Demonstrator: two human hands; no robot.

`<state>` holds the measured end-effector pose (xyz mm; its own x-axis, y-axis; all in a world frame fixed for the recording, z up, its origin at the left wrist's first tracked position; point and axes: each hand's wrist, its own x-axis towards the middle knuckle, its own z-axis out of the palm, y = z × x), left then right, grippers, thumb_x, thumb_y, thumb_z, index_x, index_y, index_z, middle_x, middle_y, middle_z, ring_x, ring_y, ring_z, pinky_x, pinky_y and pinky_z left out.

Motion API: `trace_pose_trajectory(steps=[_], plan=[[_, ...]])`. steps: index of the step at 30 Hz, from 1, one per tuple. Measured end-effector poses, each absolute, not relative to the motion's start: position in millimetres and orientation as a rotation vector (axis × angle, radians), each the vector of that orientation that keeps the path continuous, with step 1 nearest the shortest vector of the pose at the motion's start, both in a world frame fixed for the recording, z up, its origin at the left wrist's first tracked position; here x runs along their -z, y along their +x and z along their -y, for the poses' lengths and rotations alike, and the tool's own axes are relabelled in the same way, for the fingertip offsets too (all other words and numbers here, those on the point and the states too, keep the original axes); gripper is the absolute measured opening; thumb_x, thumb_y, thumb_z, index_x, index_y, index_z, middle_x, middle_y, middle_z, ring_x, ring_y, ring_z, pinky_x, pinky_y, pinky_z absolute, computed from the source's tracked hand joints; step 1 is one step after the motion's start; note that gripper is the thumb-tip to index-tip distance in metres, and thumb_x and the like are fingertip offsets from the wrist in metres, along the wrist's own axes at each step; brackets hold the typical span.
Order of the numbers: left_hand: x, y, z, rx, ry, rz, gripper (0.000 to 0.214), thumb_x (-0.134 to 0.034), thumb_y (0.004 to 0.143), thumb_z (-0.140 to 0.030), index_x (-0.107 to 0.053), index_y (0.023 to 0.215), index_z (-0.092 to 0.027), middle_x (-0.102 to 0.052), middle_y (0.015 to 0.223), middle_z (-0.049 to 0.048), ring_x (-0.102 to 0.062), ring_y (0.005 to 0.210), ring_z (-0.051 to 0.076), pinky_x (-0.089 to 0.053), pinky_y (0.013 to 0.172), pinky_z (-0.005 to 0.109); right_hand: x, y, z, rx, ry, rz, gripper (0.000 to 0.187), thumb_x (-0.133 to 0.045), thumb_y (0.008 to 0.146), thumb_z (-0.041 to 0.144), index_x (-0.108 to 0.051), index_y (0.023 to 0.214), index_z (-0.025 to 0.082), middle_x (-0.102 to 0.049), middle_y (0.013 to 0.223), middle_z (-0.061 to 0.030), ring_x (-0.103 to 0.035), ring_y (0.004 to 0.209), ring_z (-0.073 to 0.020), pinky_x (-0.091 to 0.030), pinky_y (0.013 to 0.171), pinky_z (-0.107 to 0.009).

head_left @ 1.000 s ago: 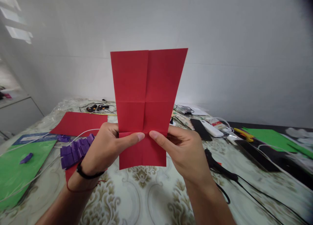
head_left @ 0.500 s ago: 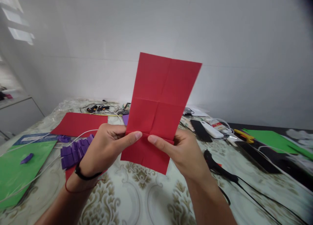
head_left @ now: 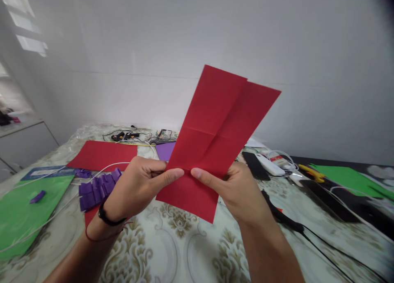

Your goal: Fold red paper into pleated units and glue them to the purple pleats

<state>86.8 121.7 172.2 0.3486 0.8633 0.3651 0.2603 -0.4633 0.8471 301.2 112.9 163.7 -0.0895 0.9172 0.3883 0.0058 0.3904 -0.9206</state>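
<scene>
A creased sheet of red paper (head_left: 212, 127) is held up above the table, tilted to the right at its top. One crease runs along its length and others cross it. My left hand (head_left: 144, 188) grips its left edge, thumb on the front and fingers behind. On the opposite edge my right hand (head_left: 234, 188) pinches the paper the same way. Both thumb tips press near a crosswise crease low on the sheet, a small gap between them. Most fingers are hidden behind the paper. Close to my left wrist lies a pleated purple paper strip (head_left: 98, 188).
Green paper (head_left: 27, 217) and a red sheet (head_left: 104, 155) lie left on the patterned tablecloth (head_left: 181, 250). Glue guns (head_left: 124, 136) and cables lie at the back. A black-handled corded tool (head_left: 283, 217), a phone (head_left: 256, 166), yellow-handled scissors (head_left: 311, 173) and green paper (head_left: 347, 179) are at right.
The top of the red paper has swung right and bends more along its lengthwise crease. My thumbs have stayed near the same crosswise crease.
</scene>
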Motion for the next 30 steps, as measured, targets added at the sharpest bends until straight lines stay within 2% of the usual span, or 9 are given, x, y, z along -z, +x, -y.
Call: trace_pose_trajectory(steps=[3, 8, 13, 19, 27, 30], plan=[[-172.5, 86.1, -121.3, -1.095, 1.922, -0.928, 0.060, -0.067, 0.095, -0.042, -0.024, 0.058, -0.021, -0.020, 0.059, -0.0059, -0.019, 0.055, 0.008, -0.016, 0.047, 0.024, -162.8, 302.8, -114.5, -0.980, -0.881, 1.480, 0.015, -0.089, 0.083, 0.036, -0.088, 0.093, 0.026, -0.086, 0.099, -0.0052, -0.083, 0.084, -0.0253, -0.070, 0.069, -0.031], [-174.0, 84.3, -124.6, -0.983, 1.874, -0.929, 0.052, -0.060, 0.098, -0.049, -0.037, 0.061, -0.021, -0.029, 0.063, -0.0044, -0.027, 0.058, 0.010, -0.023, 0.049, 0.024, -162.1, 302.4, -114.8, -0.917, -0.868, 1.437, 0.010, -0.088, 0.084, 0.034, -0.088, 0.091, 0.026, -0.086, 0.097, -0.0039, -0.083, 0.084, -0.0240, -0.070, 0.070, -0.029], [-173.3, 82.9, -125.8, -0.987, 1.935, -1.026, 0.050, -0.063, 0.096, -0.049, -0.043, 0.061, -0.020, -0.032, 0.062, -0.0046, -0.028, 0.059, 0.010, -0.022, 0.050, 0.025, -163.7, 301.1, -112.9, -0.855, -0.898, 1.421, 0.007, -0.088, 0.083, 0.033, -0.088, 0.088, 0.027, -0.086, 0.093, -0.0028, -0.083, 0.079, -0.0231, -0.069, 0.065, -0.027], [-173.3, 82.5, -124.8, -1.100, 2.087, -1.041, 0.051, -0.061, 0.099, -0.044, -0.042, 0.059, -0.019, -0.028, 0.060, -0.0055, -0.026, 0.058, 0.010, -0.022, 0.051, 0.024, -166.0, 298.8, -112.3, -0.809, -0.911, 1.430, 0.004, -0.086, 0.083, 0.030, -0.088, 0.083, 0.026, -0.086, 0.087, -0.0030, -0.083, 0.074, -0.0235, -0.068, 0.061, -0.027], [-171.3, 87.4, -126.4, -1.063, 1.989, -0.998, 0.046, -0.057, 0.100, -0.050, -0.048, 0.066, -0.021, -0.039, 0.063, -0.0046, -0.035, 0.058, 0.011, -0.030, 0.050, 0.022, -165.1, 299.2, -114.8, -0.878, -0.902, 1.428, 0.011, -0.088, 0.082, 0.032, -0.089, 0.091, 0.027, -0.086, 0.098, -0.0047, -0.083, 0.082, -0.0246, -0.070, 0.070, -0.030], [-171.2, 88.8, -124.5, -1.110, 2.055, -1.050, 0.048, -0.056, 0.101, -0.047, -0.045, 0.062, -0.020, -0.034, 0.060, -0.0048, -0.032, 0.057, 0.011, -0.027, 0.048, 0.022, -163.5, 299.4, -115.6, -0.965, -0.915, 1.426, 0.016, -0.088, 0.082, 0.037, -0.088, 0.093, 0.026, -0.086, 0.100, -0.0058, -0.083, 0.084, -0.0254, -0.070, 0.070, -0.031]])
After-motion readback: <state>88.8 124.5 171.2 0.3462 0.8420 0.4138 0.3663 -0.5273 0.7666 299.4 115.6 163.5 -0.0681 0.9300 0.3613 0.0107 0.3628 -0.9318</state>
